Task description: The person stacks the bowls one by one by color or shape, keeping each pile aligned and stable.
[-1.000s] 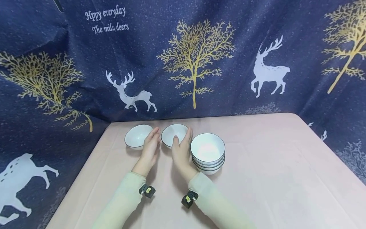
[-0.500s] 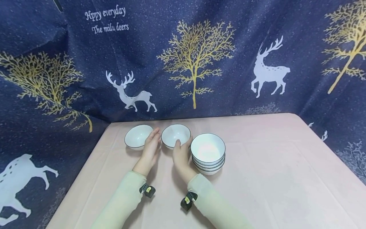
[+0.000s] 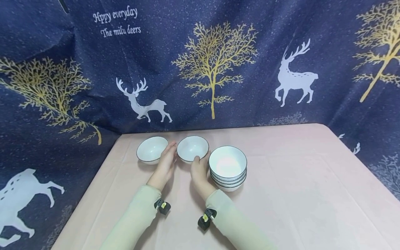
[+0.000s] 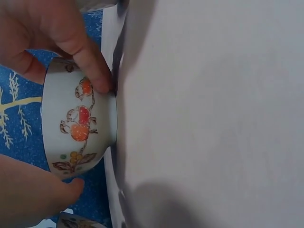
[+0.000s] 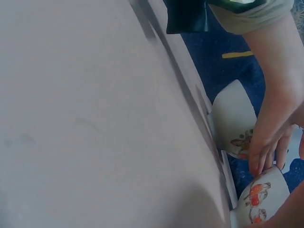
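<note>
In the head view, a white bowl with a dark rim stands mid-table near the back edge. Its outside carries a painted pattern of birds and leaves, clear in the left wrist view. My left hand, fingers extended, lies between this bowl and another white bowl on the left; in the right wrist view its fingertips are at the middle bowl's side. My right hand rests at the near right side, thumb by the front rim. One finger of that right hand reaches down to the bowl's foot in the left wrist view.
A stack of several matching bowls stands close to the right of my right hand. Pink cloth covers the table. Behind it hangs a dark blue curtain printed with deer and trees.
My right hand has slid back towards me along the middle bowl, its fingers leaving the far right rim and its thumb lowering to the front. Left hand and bowls stay nearly still.
</note>
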Motion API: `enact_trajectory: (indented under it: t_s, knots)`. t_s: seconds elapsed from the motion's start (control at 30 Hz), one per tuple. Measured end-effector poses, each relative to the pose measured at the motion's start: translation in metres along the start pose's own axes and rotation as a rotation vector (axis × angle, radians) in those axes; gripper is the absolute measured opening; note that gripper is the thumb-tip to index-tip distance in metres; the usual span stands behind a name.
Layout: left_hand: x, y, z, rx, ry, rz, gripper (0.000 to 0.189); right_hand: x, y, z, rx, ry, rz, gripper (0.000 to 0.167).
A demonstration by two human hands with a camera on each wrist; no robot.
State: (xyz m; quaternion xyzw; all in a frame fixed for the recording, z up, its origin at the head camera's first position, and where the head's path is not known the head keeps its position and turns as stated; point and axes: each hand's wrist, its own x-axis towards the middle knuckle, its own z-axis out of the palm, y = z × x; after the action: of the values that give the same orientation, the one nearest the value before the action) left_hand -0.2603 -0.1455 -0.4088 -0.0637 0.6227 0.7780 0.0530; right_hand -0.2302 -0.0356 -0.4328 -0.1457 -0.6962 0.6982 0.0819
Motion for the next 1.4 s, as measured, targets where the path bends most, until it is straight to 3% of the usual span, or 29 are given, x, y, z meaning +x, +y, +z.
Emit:
enact_trajectory:
  t_s: [0.3, 0.53, 1.4]
  knots:
    - [0.001, 0.000, 0.000, 0.017, -0.005, -0.022, 0.054, 0.001, 0.004, -0.001, 0.082, -0.043, -0.028, 0.065]
    - [0.000, 0.000, 0.001, 0.021, -0.013, -0.025, 0.053, 0.001, 0.002, -0.003, 0.075, -0.054, -0.039, 0.064]
    - [-0.006, 0.008, -0.004, 0.000, 0.009, 0.041, 0.054, -0.006, -0.013, -0.006, 0.108, -0.063, -0.017, 0.063]
